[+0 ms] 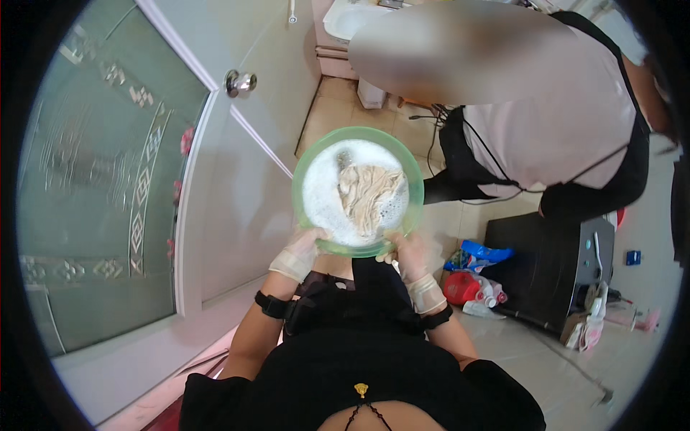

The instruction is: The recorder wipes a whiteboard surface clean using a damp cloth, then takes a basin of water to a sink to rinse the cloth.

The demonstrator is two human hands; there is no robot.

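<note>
Before my body is a round green plastic basin (300, 180) with white suds (323, 199) inside. A wrung-looking beige cloth (369, 196) lies in the suds, bunched toward the basin's right side. My left hand (302, 250), in a thin translucent glove, grips the near left part of the rim. On the near right part of the rim is my right hand (412, 256), gloved the same way and slightly blurred. Both sets of fingertips are partly hidden by the rim.
A white door (259, 129) with a round metal knob (240, 83) and frosted glass stands at left. Another person (560, 124) bends close at right, with black cables (434, 140) nearby. Beyond are a washbasin (350, 19), a black cabinet-like appliance (539, 269) and a red bottle (461, 288).
</note>
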